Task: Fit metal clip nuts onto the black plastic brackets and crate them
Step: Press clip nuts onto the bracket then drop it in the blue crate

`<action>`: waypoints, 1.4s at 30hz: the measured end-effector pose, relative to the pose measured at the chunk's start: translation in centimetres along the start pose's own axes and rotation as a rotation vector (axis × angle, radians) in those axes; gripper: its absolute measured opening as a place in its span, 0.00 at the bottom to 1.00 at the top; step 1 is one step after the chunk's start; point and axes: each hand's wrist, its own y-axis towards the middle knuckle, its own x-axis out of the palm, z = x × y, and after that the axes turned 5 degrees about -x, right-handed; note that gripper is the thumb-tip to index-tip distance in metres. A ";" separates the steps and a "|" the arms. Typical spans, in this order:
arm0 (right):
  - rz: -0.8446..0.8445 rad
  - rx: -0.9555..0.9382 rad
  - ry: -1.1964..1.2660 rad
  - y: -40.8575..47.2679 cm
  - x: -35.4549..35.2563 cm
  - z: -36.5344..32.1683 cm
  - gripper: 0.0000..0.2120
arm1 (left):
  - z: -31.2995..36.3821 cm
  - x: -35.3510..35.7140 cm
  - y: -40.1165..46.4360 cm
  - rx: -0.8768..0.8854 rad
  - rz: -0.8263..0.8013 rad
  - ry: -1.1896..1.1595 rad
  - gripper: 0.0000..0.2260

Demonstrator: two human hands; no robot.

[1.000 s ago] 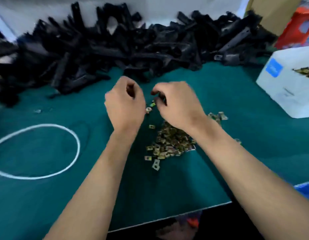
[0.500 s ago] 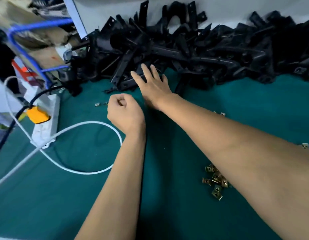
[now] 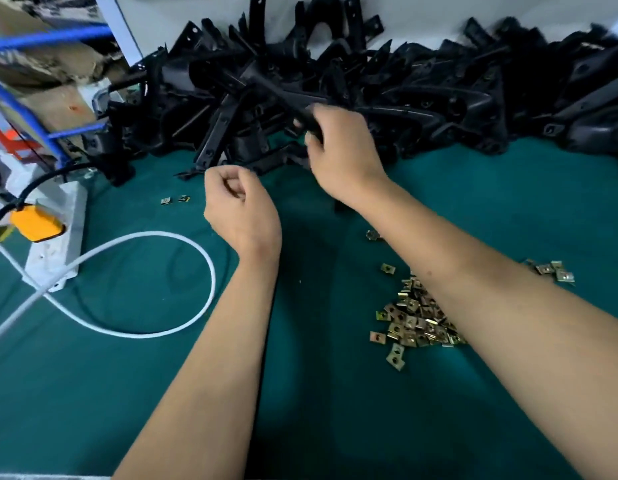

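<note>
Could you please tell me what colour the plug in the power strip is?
Orange plug, head view.

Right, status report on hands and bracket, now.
Right hand grips a black bracket at the pile's edge. Left hand curled, contents unseen. Clip nuts heaped under the right forearm. Nothing blocking.

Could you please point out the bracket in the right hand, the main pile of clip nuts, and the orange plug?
black bracket (image 3: 297,107): head view, on the bar above the right hand.
clip nut pile (image 3: 413,322): head view, middle of the heap.
orange plug (image 3: 35,223): head view, its top face.
</note>
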 end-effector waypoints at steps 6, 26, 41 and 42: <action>0.090 0.298 0.406 -6.3 -4.3 2.0 0.15 | 0.6 0.9 -3.9 0.231 -0.637 -0.057 0.13; -0.456 0.030 0.046 -12.2 -7.7 5.2 0.05 | 1.3 1.3 -4.4 -0.772 -0.667 -0.653 0.06; 0.126 0.420 0.901 -12.2 -5.5 4.3 0.06 | 1.6 1.3 -7.4 -0.421 -0.812 -0.213 0.12; 0.126 0.426 0.911 -12.2 -5.5 4.3 0.05 | 1.6 1.4 -7.5 -0.413 -0.798 -0.213 0.11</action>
